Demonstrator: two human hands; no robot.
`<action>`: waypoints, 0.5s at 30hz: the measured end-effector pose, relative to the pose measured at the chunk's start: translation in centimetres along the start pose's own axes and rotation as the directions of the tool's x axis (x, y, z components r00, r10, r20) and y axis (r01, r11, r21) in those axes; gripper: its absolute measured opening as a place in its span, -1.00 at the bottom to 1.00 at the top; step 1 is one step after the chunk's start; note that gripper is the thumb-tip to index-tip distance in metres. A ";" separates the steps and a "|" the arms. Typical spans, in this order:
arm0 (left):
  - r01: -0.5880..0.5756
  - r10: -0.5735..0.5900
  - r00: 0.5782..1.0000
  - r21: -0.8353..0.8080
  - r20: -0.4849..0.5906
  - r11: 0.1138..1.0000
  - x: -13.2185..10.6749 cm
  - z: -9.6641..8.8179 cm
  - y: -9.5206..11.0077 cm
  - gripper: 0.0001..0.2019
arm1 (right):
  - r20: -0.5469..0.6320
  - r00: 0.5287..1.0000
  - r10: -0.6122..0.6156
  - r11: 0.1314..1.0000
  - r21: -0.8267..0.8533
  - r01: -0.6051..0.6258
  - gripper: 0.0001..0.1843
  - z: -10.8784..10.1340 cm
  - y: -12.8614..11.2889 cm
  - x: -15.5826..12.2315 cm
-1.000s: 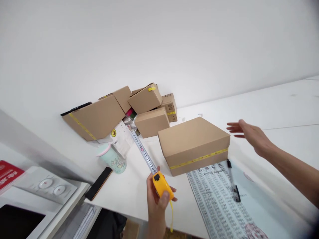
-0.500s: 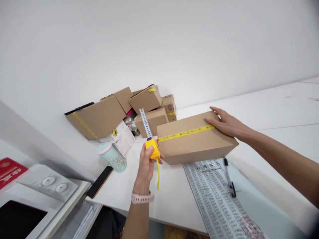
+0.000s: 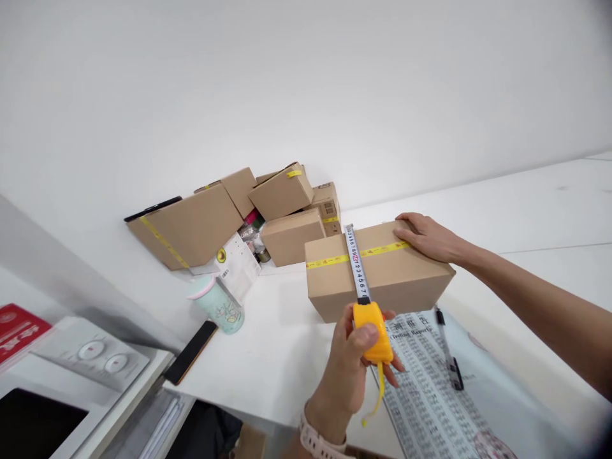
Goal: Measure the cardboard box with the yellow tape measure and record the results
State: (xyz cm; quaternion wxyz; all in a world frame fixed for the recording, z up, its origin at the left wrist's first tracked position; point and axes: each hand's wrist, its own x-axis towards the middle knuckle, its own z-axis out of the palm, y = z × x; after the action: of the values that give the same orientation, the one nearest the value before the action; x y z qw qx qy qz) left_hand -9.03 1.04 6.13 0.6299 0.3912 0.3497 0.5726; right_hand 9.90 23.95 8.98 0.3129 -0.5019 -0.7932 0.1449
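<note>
Your left hand [image 3: 351, 363] is closed around the yellow tape measure [image 3: 373, 335], thumb on top of the case, held just in front of the near face of the cardboard box [image 3: 382, 271]. The tape blade [image 3: 356, 261] is pulled out and runs up that near face and over the top to the box's far edge, crossing the yellow strip of packing tape on the lid. Your right hand [image 3: 428, 237] lies flat and open on the box's right end, fingers spread over the top corner, gripping nothing but pressing the box down on the white table [image 3: 268, 357].

As far as this view shows, the blade is laid across the short way of the box and the case sits low at the front, so a reading across the box looks set up. Whether its tip is hooked on the back edge you cannot tell from here. Nothing looks noted yet: the pen [image 3: 449, 347] lies untouched on the printed sheet [image 3: 430, 408], just in front of the box on its right.

Behind the box to the left, a pile of smaller cartons [image 3: 282, 204] leans at the wall. Left of the box stand a pale green cup [image 3: 217, 305] and a dark phone [image 3: 191, 360].
</note>
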 end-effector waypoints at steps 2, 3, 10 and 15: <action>0.003 -0.003 1.000 -0.010 -0.010 1.000 0.2 0.4 -0.7 -0.51 | -0.004 1.000 -0.003 1.000 -0.028 0.003 -0.36 -0.1 0.0 -0.4; 0.003 -0.003 1.000 -0.015 -0.011 1.000 0.2 0.5 -0.8 -0.51 | -0.004 1.000 -0.011 0.999 -0.050 0.011 -0.36 -0.1 0.1 -0.4; -0.007 0.006 1.000 -0.052 -0.024 0.999 -0.9 1.5 -1.1 -0.51 | 0.089 0.981 -0.172 0.972 -0.147 0.184 -0.40 0.1 -0.2 0.9; -0.003 -0.003 0.997 -0.078 -0.080 0.997 -0.6 2.5 -1.1 -0.46 | 0.184 0.953 -0.240 0.922 -0.265 0.284 -0.40 0.3 -1.7 1.2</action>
State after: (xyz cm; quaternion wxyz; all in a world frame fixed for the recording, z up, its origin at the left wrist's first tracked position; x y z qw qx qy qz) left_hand -6.40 0.18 6.31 0.6300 0.3431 0.3521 0.6011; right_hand 8.15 24.26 10.04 0.1932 -0.4191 -0.8869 0.0214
